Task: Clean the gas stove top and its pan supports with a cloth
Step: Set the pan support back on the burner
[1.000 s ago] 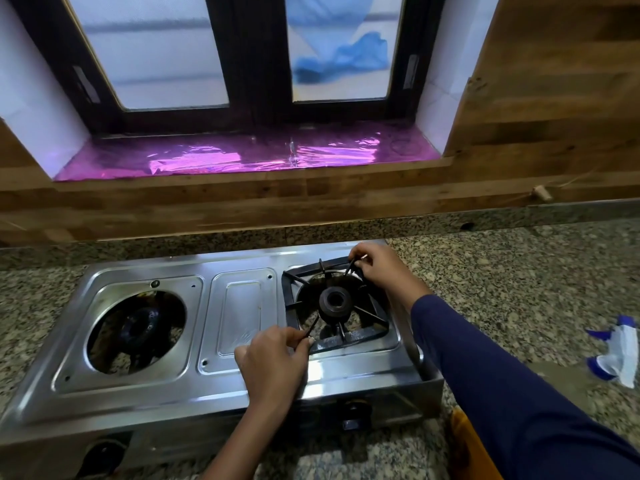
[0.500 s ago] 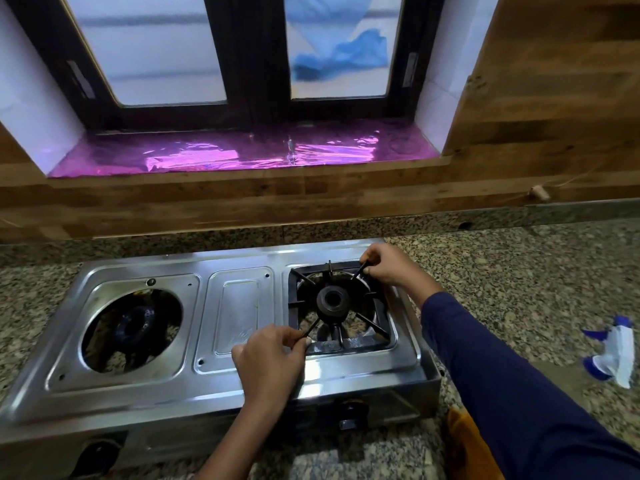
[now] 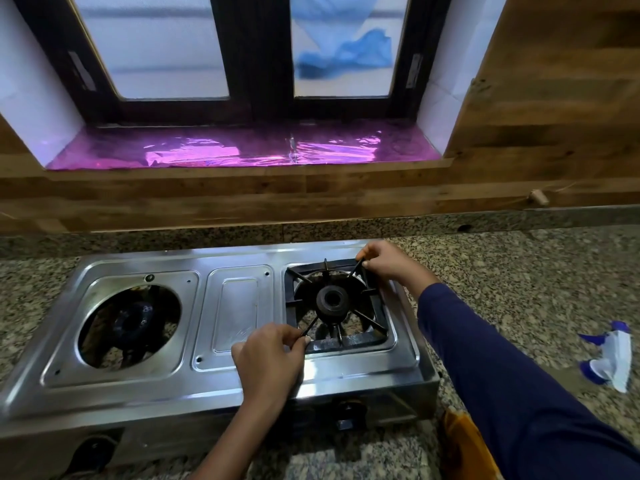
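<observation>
Head | pan support (image 3: 346,342) level | left hand (image 3: 268,358), right hand (image 3: 391,263) pinch diagonal prongs

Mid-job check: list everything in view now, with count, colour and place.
stove: 1, steel, centre of counter
pan support: 1, black, over right burner
left burner: 1, dark, bare, no support
spray bottle: 1, white and blue, on counter, far right
cloth: 1, orange, bottom edge by right sleeve, partly hidden
foil: 1, pink, below window
left hand: 1, pinches support's near-left prong
right hand: 1, grips support's far-right corner
</observation>
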The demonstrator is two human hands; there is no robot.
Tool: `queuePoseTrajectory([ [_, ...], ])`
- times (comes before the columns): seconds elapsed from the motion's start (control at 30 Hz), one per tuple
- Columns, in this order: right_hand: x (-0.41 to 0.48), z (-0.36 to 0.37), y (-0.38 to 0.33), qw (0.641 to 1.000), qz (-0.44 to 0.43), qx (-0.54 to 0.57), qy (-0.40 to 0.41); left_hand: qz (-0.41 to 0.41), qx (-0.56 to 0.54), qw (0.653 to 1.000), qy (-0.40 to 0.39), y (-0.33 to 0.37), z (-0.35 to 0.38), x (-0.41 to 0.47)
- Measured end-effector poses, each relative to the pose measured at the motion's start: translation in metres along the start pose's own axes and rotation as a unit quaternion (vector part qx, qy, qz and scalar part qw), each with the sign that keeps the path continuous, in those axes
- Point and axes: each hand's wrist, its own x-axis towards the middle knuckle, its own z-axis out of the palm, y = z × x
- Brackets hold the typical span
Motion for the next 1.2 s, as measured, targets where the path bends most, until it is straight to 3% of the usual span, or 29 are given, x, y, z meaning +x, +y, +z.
queuePoseTrajectory([
  [0.23, -0.008, 0.007, 0.010, 0.994, -0.036, -0.083, 0.067, 0.012, -0.004, 1.000, 0.008, 0.002, -0.001, -0.002],
  [0.47, -0.015, 0.012, 0.013, 0.988, -0.076, -0.061, 0.116, 0.012, 0.005, 1.000, 0.019, 0.005, 0.002, -0.003],
  [0.6, -0.016, 0.014, 0.013, 0.982, -0.092, -0.110, 0.124, 0.021, 0.011, 0.999, 0.023, 0.004, 0.002, -0.001],
  [0.77, -0.019, 0.015, 0.013, 0.982, -0.092, -0.095, 0.135, 0.028, 0.017, 0.999, 0.026, 0.003, 0.004, -0.001],
  [1.0, -0.033, 0.013, 0.012, 0.983, -0.081, -0.125, 0.105, 0.040, 0.025, 0.999, 0.024, 0.000, 0.003, -0.001],
  [1.2, -0.127, 0.015, 0.015, 0.970, -0.091, 0.069, 0.215, 0.051, 0.045, 0.998, 0.004, -0.004, -0.003, -0.004],
])
